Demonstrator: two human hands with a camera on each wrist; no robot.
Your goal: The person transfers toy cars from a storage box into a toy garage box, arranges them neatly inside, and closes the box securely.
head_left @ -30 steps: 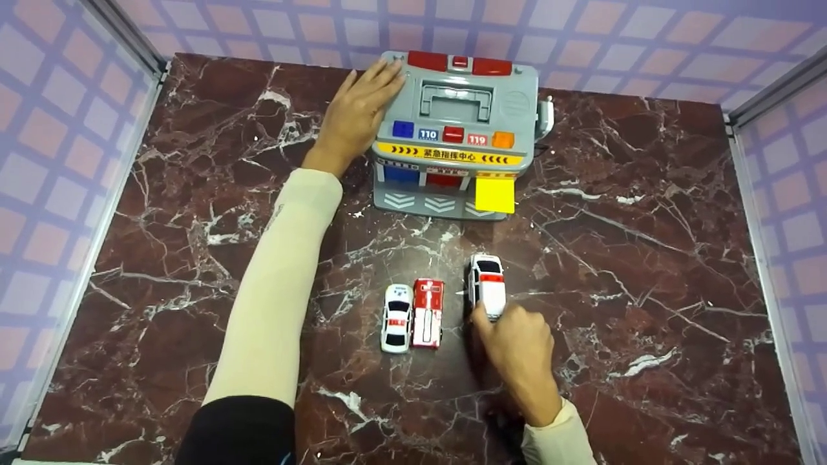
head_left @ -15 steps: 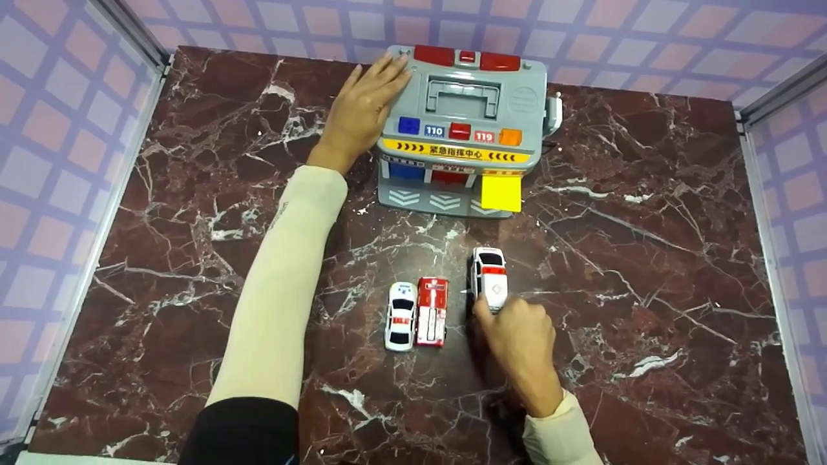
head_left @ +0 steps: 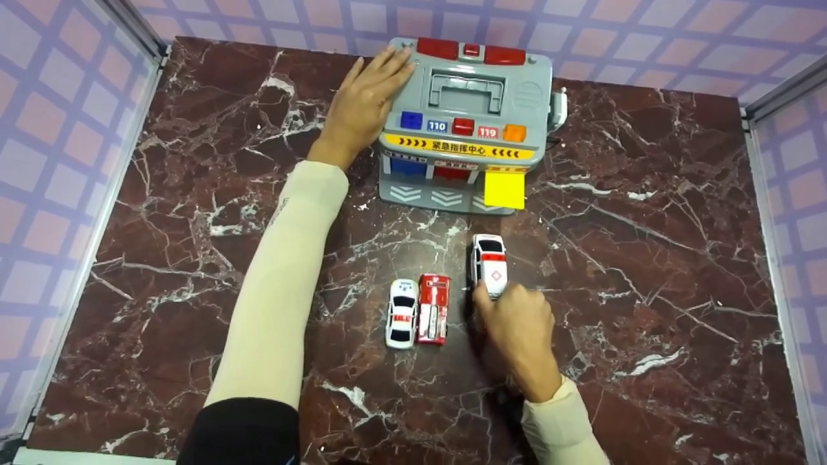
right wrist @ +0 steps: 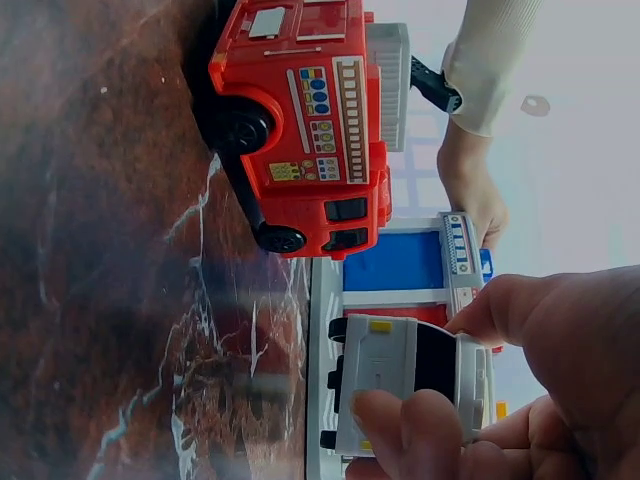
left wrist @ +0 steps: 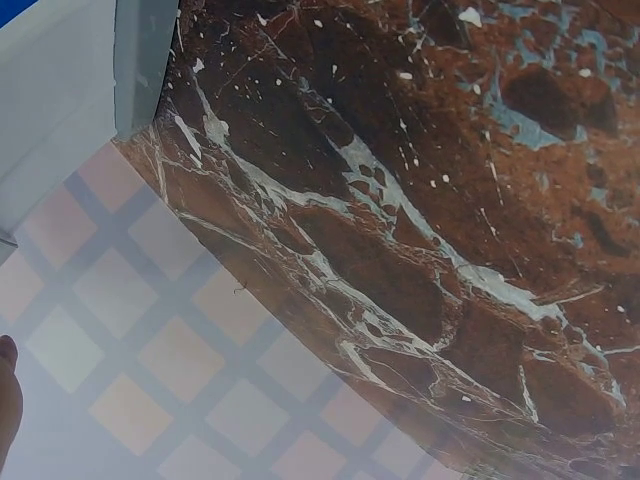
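My left hand (head_left: 362, 106) lies with extended fingers over the left edge of a grey toy emergency station (head_left: 413, 93). In the left wrist view, a bit of finger (left wrist: 8, 395) shows at the left edge and the station's corner (left wrist: 145, 65) at top left. My right hand (head_left: 522, 326) grips the rear of a white toy ambulance (head_left: 494, 268) with a red roof bar. The ambulance is in front of the station, nose towards it. In the right wrist view, thumb and fingers close around the ambulance's back end (right wrist: 385, 365).
Left of the ambulance, a red toy fire truck (head_left: 433, 310) and a white toy police car (head_left: 402, 313) stand side by side. A yellow flap (head_left: 504, 190) hangs out at the station's front right. Checkered walls (head_left: 646, 39) border the marbled tabletop (head_left: 646, 271).
My right hand has moved the ambulance forward, closer to the station. The left hand stays on the station's edge. The head view has shifted slightly.
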